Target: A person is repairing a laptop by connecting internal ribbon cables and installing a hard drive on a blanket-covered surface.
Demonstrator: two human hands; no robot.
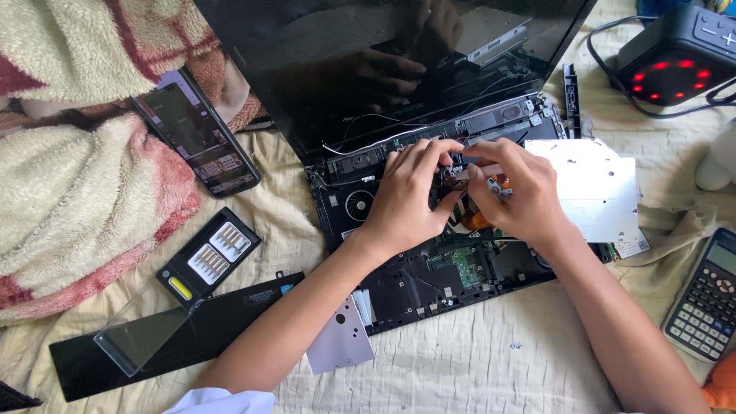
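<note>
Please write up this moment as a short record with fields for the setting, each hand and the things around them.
Setting: opened laptop on a cream bedsheet
Left hand: pinches a small metal part over the laptop's inside
Right hand: grips the same part from the other side
Left of laptop: screwdriver bit case, phone, blanket
Right of laptop: silver drive, calculator, black speaker

The opened laptop (429, 261) is lying at the centre of the bed (491, 360), its screen (368, 61) standing at twelve o'clock. Both hands, left hand (406, 195) and right hand (517, 192), are meeting over its base. A phone (195, 134) is lying at ten o'clock, a screwdriver bit case (208, 257) at eight, a calculator (707, 295) at four, and a speaker (678, 57) is sitting at two.
</note>
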